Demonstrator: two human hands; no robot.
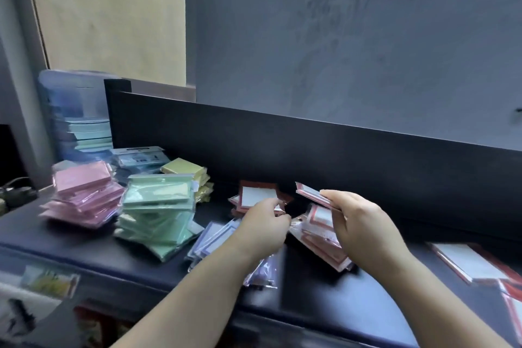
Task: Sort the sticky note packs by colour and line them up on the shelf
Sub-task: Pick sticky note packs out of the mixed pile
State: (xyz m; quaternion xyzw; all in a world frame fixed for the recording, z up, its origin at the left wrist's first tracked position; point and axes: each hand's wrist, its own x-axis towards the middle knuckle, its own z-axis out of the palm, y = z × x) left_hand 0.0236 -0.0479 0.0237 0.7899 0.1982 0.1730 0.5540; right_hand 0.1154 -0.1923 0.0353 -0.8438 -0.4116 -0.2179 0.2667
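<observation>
Your right hand point(364, 223) pinches a flat, coral-edged sticky note pack in clear wrap point(310, 193) between thumb and fingers. It holds the pack tilted just above the loose pile of coral packs point(319, 237) on the smooth dark shelf top point(324, 299). Your left hand point(264, 227), just left of that pile, has its fingers curled by a crinkled wrapper edge; you cannot tell whether it grips anything.

Behind and left of the pile lies a red-framed pack with a white face point(258, 195). Left of the pile, partly under your forearm, lilac packs point(211, 237) fan out. Farther left leans a slumped stack of mint green packs point(158, 212), then a stack of glossy pink ones point(82, 192). Yellow packs point(185, 169) and pale blue packs point(138, 157) sit behind the green. Well right of the pile, red-edged packs point(466, 261) lie flat. A matte black back panel point(310, 144) rises directly behind the pile, and far to its left stands a clear plastic tub point(76, 99). Blur softens every edge.
</observation>
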